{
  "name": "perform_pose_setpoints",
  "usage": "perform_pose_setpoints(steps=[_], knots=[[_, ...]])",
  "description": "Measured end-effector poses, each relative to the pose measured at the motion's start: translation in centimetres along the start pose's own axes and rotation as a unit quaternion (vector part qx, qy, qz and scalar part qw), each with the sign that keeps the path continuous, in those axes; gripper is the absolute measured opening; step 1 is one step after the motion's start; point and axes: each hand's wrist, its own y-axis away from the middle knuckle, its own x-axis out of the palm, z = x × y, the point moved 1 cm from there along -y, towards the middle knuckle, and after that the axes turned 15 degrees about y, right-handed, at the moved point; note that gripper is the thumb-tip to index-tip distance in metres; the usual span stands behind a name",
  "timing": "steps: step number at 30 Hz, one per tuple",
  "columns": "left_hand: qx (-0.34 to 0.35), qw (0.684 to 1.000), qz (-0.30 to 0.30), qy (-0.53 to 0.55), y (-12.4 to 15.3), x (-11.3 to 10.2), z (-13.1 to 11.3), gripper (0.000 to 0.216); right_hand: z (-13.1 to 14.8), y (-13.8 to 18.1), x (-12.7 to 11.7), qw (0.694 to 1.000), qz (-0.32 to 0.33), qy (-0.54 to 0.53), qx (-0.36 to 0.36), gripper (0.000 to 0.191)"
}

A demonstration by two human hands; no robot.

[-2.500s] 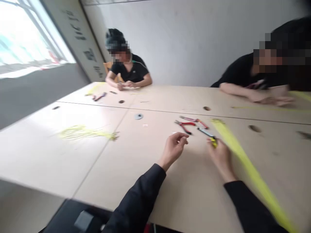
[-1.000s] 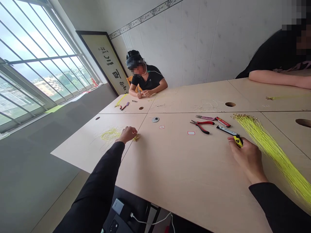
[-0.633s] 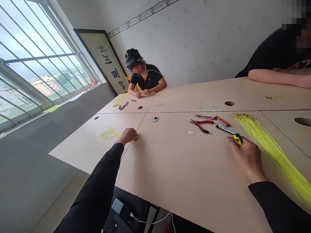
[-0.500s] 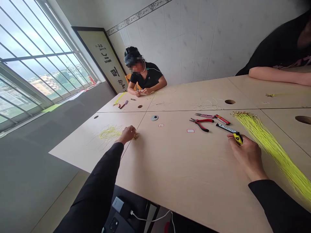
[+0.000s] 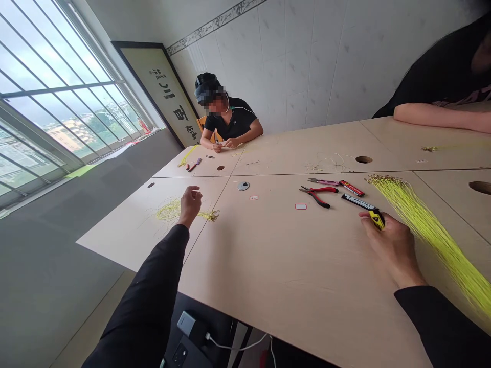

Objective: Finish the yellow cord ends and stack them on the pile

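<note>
My left hand (image 5: 190, 204) hovers over a small bundle of yellow cords (image 5: 169, 209) on the left of the table. Its fingers are loosely curled and apart, and I see nothing between them. The bundle's brownish metallic ends (image 5: 213, 215) lie just right of this hand. Resting on the table at the right, my right hand (image 5: 393, 245) is closed around a yellow-and-black tool (image 5: 377, 220) that looks like a utility knife; the palm hides part of it. Beside that hand runs a thick bundle of yellow cords (image 5: 433, 235) with metallic ends at its far end.
Red-and-black pliers (image 5: 320, 194), pink-handled pliers (image 5: 324, 182), a red box (image 5: 351, 188) and a black-and-white bar (image 5: 357, 202) lie before my right hand. A grey disc (image 5: 243, 186) and small red-edged labels (image 5: 301, 207) are mid-table. Two people (image 5: 232, 120) sit opposite.
My left hand has let go at the metallic ends of the small bundle and moved a little left and up, uncovering them. My right hand has barely moved and keeps its hold.
</note>
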Motion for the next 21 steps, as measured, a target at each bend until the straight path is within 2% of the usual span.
perform_pose_setpoints(steps=[3,6,10,12,14,18,20,21], knots=[[0.013,0.998,-0.055,0.008,-1.0,-1.1,-1.1,0.032,0.2,0.0,-0.1,1.0,-0.002,0.002,0.004,0.036],[0.055,0.985,-0.16,0.032,-2.5,-3.1,-3.1,0.028,0.5,0.1,-0.4,1.0,-0.002,0.0,0.008,0.035],[0.098,0.948,-0.298,0.049,-4.7,-7.3,-6.5,0.027,0.7,0.2,-0.6,1.0,0.003,-0.013,0.009,0.036],[0.129,0.914,-0.379,0.065,-5.5,-9.6,-8.2,0.025,0.7,0.2,-0.6,1.0,0.006,-0.018,0.009,0.036],[0.165,0.883,-0.431,0.084,-6.2,-11.6,-9.8,0.025,0.8,0.2,-0.7,1.0,0.011,-0.013,0.015,0.036],[0.212,0.855,-0.467,0.08,-7.2,-13.9,-12.2,0.02,0.9,0.2,-0.6,1.0,0.012,0.006,0.015,0.037],[0.225,0.866,-0.44,0.07,-7.9,-14.2,-12.9,0.017,0.8,0.2,-0.6,1.0,0.013,0.008,0.013,0.038],[0.215,0.884,-0.41,0.071,-8.4,-14.1,-13.1,0.014,0.7,0.1,-0.5,1.0,0.014,0.007,0.014,0.037]])
